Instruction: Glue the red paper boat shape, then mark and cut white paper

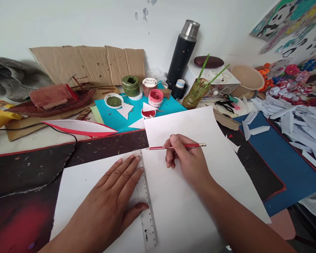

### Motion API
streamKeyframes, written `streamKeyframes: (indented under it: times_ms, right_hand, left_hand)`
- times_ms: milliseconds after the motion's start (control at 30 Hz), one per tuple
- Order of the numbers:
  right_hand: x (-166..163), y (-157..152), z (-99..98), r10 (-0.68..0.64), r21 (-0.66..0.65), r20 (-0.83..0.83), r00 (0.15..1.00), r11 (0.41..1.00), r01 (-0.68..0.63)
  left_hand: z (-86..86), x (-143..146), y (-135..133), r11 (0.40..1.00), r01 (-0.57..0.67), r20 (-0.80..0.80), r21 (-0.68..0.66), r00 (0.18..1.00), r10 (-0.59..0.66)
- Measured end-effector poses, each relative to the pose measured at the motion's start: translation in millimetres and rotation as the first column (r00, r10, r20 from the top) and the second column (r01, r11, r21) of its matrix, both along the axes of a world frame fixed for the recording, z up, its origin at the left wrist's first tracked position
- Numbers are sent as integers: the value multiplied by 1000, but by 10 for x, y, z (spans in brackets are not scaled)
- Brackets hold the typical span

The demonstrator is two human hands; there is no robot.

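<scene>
My left hand [118,189] lies flat with its fingers stretched out, pressing on a clear plastic ruler [149,225]. Under the ruler is a large sheet of white paper [179,211], its top edge stepped. In my right hand [189,161] is a red pencil [193,145], pinched between thumb and fingers. It lies nearly level, its tip pointing left close to the ruler's far end and its eraser end to the right. Whether the tip touches the paper I cannot tell.
Behind the paper, open paint jars [131,86] stand on a turquoise sheet [102,105]. A black thermos [181,52], a jar of brushes [195,95] and a red model boat [52,100] line the back. Folded paper pieces [300,123] pile up at right. A black cable [75,147] runs at left.
</scene>
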State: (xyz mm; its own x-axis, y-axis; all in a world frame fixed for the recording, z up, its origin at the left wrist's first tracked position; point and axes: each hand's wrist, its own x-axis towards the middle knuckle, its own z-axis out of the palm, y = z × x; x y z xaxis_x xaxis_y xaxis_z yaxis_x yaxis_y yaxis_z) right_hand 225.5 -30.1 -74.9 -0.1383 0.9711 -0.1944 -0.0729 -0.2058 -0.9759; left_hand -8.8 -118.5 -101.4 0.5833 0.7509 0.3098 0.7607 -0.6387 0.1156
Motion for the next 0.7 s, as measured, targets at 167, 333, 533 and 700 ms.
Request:
streamKeyframes:
  times_ms: [167, 333, 533, 700]
  right_hand:
    - [4, -9, 9, -4, 6, -4, 1000, 1000, 4]
    - [-8, -9, 34, 4, 0, 21, 1000, 1000, -4]
    - [-9, -25, 34, 15, 7, 30, 999, 1000, -15]
    - [5, -29, 38, 8, 13, 50, 999, 1000, -9]
  left_hand:
    - [-19, 2, -9, 1000, -7, 15, -29, 1000, 7]
    - [-28, -10, -15, 999, -4, 48, -48, 999, 6]
    - [-3, -6, -7, 1000, 1, 24, -27, 1000, 0]
    - [-2, -1, -1, 999, -3, 38, -34, 999, 4]
